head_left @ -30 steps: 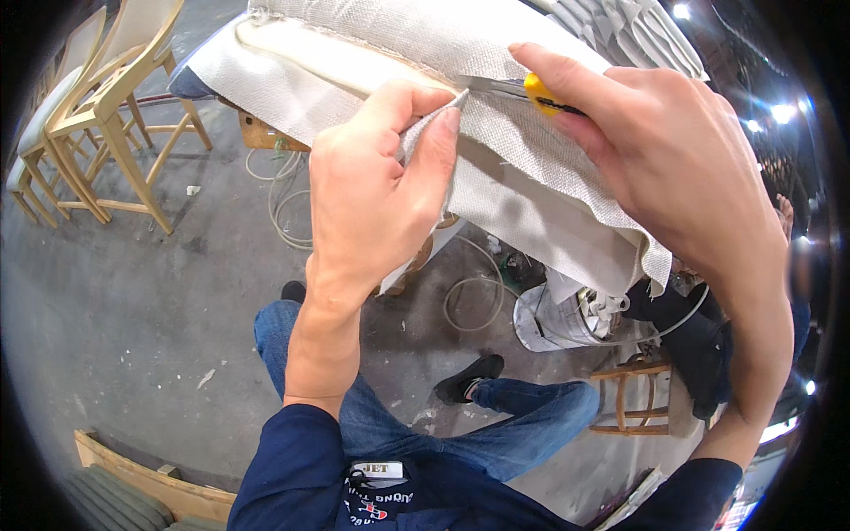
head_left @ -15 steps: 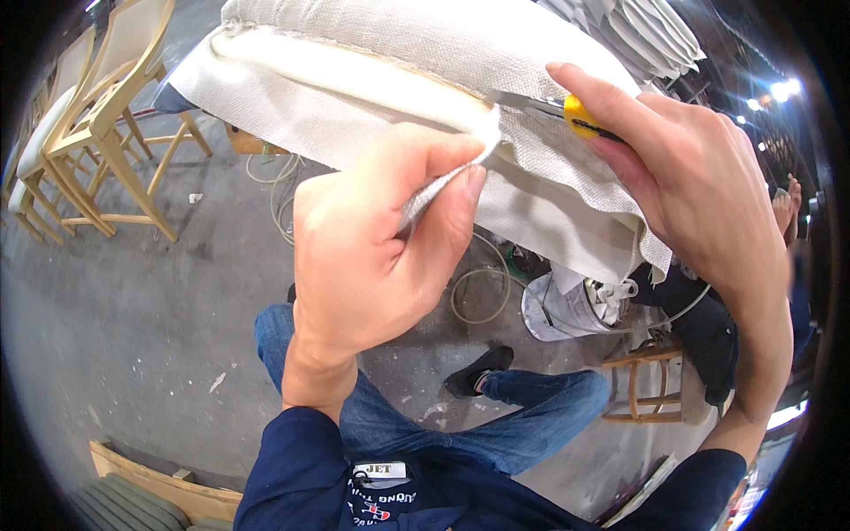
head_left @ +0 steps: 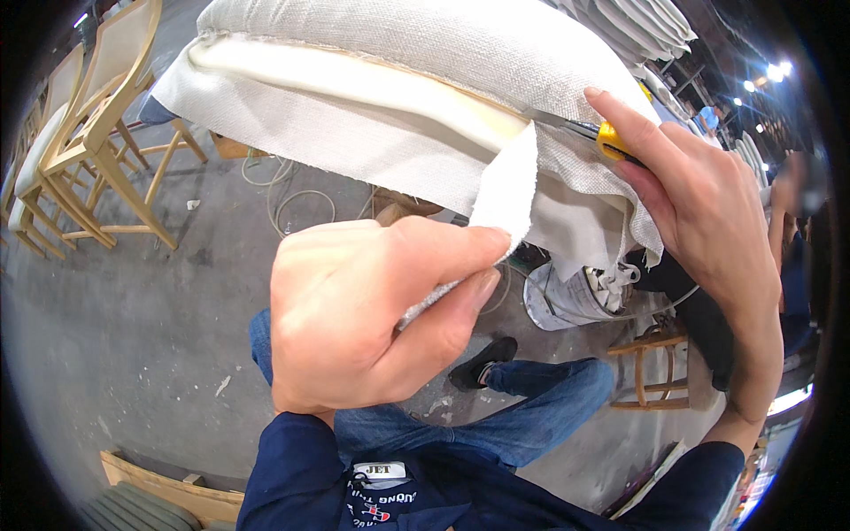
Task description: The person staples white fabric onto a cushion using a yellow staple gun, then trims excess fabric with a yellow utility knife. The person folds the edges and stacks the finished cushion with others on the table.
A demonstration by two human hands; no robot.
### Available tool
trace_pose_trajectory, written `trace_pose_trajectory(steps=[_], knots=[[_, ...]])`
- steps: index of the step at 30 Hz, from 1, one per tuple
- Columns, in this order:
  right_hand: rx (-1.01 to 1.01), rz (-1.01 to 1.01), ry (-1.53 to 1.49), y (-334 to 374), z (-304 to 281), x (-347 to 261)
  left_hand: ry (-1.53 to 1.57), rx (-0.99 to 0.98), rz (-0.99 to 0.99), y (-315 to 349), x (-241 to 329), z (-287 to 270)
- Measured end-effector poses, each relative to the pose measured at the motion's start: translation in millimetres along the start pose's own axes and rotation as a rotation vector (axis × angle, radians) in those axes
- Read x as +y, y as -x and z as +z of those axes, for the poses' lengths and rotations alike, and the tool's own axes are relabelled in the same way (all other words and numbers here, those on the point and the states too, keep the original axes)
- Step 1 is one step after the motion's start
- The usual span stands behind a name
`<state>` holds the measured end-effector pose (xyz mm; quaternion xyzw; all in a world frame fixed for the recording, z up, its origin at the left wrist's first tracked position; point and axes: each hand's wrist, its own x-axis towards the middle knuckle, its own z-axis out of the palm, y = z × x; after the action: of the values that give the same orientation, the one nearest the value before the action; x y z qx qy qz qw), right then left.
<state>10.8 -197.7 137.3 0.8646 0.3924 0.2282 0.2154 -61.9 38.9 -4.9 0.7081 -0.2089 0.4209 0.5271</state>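
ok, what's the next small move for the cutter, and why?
I'd probably have the right hand ease the yellow-handled cutter slightly rightward: its blade tip sits by the upper end of the pale fabric strip, which the left hand pinches lower down, and more fabric lies to the right.

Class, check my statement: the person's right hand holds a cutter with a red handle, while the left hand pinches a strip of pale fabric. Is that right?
Not quite: the head view shows that the cutter in the right hand is yellow-handled, not red-handled. The left hand does pinch a strip of pale fabric.
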Motion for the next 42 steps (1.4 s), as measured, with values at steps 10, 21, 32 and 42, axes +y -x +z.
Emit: trace_pose_trajectory(steps=[10,21,32,42], knots=[[0.16,-0.04,-0.207,13.1,-7.0,18.0,-0.393,0.139,0.128,-22.2,-36.3,41.3],[0.137,-0.059,-0.177,18.0,-9.4,23.5,-0.39,0.191,0.06,-24.5,-48.7,90.3],[0.126,-0.01,-0.066,1.2,-2.3,8.2,-0.082,0.174,-0.054,-28.7,-47.7,84.3],[0.042,0.003,-0.103,1.0,-12.4,2.1,0.021,0.217,-0.07,-26.2,-52.5,88.1]])
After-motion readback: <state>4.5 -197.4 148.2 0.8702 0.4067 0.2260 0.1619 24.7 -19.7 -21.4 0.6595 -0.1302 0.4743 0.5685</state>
